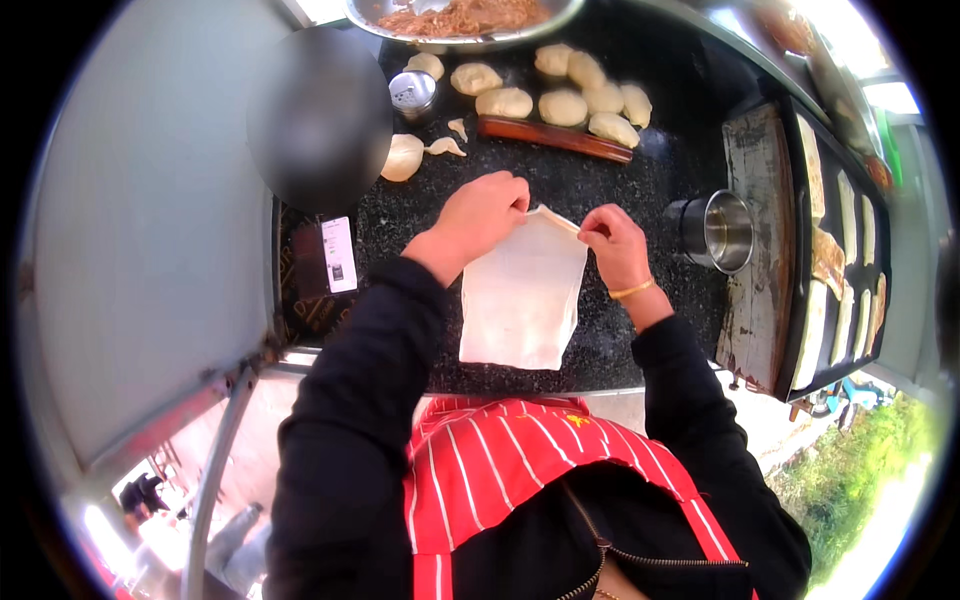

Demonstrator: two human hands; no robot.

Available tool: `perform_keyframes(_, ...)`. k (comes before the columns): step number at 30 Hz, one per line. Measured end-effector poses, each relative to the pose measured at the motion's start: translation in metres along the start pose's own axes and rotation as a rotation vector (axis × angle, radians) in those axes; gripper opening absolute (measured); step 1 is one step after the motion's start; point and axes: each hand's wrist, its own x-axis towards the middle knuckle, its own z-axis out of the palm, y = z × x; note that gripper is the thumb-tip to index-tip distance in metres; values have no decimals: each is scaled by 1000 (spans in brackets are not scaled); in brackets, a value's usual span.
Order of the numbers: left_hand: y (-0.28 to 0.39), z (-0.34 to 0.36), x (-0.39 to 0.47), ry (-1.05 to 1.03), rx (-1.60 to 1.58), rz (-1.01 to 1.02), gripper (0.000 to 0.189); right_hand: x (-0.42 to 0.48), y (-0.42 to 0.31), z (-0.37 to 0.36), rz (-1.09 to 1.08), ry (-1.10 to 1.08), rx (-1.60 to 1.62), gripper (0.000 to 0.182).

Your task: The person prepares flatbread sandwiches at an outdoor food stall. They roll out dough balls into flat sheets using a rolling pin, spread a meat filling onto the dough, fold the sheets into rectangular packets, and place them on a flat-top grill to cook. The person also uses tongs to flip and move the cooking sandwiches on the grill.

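Observation:
A flat, roughly rectangular sheet of dough (521, 300) lies on the black speckled countertop (405, 330) in front of me. My left hand (484, 210) pinches its far left corner between thumb and fingers. At the far right corner, my right hand (616, 244) grips the edge, which looks slightly raised or folded. Beyond the hands, a brown wooden rolling stick (555, 138) rests beside several dough balls (563, 108). Another dough ball (403, 157) and small dough scraps (446, 146) are to the left.
A metal bowl of meat filling (465, 19) stands at the back, with a metal shaker (413, 94) nearer. A steel cup (727, 231) is to the right, before a griddle (832, 300) bearing dough strips. A phone (340, 255) lies left; a blurred dark round object hangs at upper left.

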Motion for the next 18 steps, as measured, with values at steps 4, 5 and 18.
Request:
perform_keyframes(4,31,-22,-111,-8,-95,172,9,-107,-37,-26,-179,-73,-15,14)
perform_keyframes(5,42,-24,-139,-42,-107,166,9,-138,-40,-28,-126,-86,3,14)
perform_keyframes(18,-13,5,-290,350,-55,-433,11,-229,2,-30,-67,24,-177,12)
